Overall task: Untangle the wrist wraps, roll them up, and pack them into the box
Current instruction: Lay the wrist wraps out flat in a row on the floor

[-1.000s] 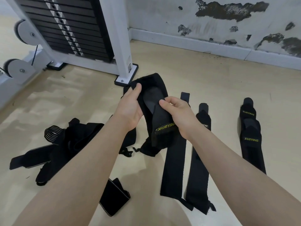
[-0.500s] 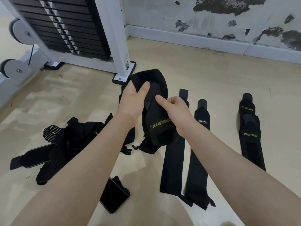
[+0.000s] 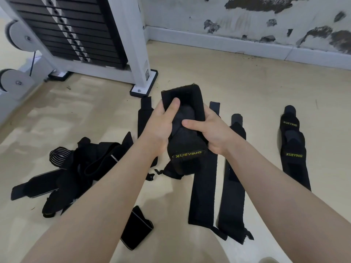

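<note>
Between both hands (image 3: 190,128), wrist wrap (image 3: 187,147).

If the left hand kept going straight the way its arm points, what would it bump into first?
Likely the XUEYING wrist wrap that the left hand already grips; past it, roughly the weight machine's foot, though depth is unclear.

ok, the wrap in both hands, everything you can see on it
The wrap is black woven fabric with a yellow XUEYING label near its lower end. It is held above the floor, partly folded, with its top bent into an open loop. The left hand grips its left side and the right hand its right, thumbs pressing its front. A frayed end dangles below.
</note>
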Demonstrator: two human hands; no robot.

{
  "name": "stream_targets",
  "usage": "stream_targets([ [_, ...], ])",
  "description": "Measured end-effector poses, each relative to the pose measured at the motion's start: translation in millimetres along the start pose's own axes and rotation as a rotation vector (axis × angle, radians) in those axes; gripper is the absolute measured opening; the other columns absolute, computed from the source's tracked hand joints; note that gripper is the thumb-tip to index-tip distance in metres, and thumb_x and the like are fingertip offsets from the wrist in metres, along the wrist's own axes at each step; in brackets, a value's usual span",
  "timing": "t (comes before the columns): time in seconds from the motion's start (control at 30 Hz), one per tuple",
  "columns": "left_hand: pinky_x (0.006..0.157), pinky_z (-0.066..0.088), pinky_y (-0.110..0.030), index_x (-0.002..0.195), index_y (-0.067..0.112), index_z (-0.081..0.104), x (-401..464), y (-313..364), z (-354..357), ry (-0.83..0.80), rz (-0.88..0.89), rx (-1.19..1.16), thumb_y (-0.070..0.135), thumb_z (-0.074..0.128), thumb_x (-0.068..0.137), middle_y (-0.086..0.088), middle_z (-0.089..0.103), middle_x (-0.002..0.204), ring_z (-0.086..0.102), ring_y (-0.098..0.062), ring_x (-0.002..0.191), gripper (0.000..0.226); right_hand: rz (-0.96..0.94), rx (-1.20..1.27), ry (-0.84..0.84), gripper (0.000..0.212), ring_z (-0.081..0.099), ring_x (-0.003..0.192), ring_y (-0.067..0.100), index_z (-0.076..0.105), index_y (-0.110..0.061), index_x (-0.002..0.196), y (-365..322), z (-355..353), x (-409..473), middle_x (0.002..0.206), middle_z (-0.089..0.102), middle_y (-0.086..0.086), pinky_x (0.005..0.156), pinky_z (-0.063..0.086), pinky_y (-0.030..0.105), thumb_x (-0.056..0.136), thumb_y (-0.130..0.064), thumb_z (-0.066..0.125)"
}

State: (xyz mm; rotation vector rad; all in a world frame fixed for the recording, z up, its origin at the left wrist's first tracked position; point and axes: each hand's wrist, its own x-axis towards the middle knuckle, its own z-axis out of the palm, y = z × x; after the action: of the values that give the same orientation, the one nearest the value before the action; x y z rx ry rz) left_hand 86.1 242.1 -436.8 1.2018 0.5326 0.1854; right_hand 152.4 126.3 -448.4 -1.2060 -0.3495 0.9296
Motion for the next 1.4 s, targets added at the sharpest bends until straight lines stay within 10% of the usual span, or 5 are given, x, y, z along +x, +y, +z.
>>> stream_targets([
  [0.3, 0.105, 0.042, -0.043, 0.116, 0.022, 0.06, 3, -59, -41, -0.391, -0.513, 0.198, 0.041, 0.067, 0.077, 0.001, 0.07, 0.114, 0.062, -0.02, 0.112, 0.044, 0.014, 0.177, 0.153, 0.073, 0.056, 0.118, 0.026, 0.028, -0.036, 0.145, 21, -25, 33, 0.136, 0.052, 0.008, 0.09, 0.053, 0.037, 0.09, 0.009, 0.048],
  [0.67, 0.096, 0.037, -0.033, 0.131, 0.021, 0.048, 101, -92, -50, 0.067, -0.476, 0.336, 0.049, 0.053, 0.091, 0.005, 0.057, 0.121, 0.052, -0.016, 0.109, 0.049, -0.031, 0.106, 0.376, 0.041, 0.064, 0.094, 0.025, 0.047, -0.018, 0.124, 8, -43, 159, 0.115, 0.062, 0.011, 0.074, 0.057, 0.038, 0.09, 0.005, 0.05],
  [0.87, 0.098, 0.033, -0.031, 0.15, 0.016, 0.018, 123, -143, -72, 0.083, -0.573, 0.591, 0.04, 0.044, 0.098, -0.005, 0.035, 0.148, 0.039, -0.023, 0.132, 0.063, 0.595, -0.274, 0.584, 0.058, 0.045, 0.126, 0.024, 0.037, -0.009, 0.142, 103, -95, 136, 0.141, 0.046, 0.007, 0.108, 0.032, 0.033, 0.096, -0.043, 0.046],
  [1.2, 0.089, 0.037, -0.025, 0.137, 0.01, 0.045, 118, -174, -85, 0.067, -0.53, 0.655, 0.034, 0.047, 0.097, -0.003, 0.053, 0.133, 0.05, -0.015, 0.114, 0.046, 0.367, -1.253, 0.119, 0.054, 0.024, 0.14, 0.027, 0.049, -0.02, 0.134, 210, -76, 43, 0.158, 0.003, 0.004, 0.111, 0.028, 0.033, 0.084, -0.033, 0.067],
  [1.4, 0.107, 0.036, -0.037, 0.132, 0.022, 0.053, 131, -166, -86, 0.063, -0.644, 0.379, 0.055, 0.046, 0.091, 0.003, 0.056, 0.13, 0.05, -0.019, 0.121, 0.053, 0.489, -0.447, 0.414, 0.032, 0.056, 0.114, 0.017, 0.062, -0.016, 0.117, 194, -55, 54, 0.121, 0.059, -0.003, 0.099, 0.045, 0.032, 0.096, -0.037, 0.049],
])
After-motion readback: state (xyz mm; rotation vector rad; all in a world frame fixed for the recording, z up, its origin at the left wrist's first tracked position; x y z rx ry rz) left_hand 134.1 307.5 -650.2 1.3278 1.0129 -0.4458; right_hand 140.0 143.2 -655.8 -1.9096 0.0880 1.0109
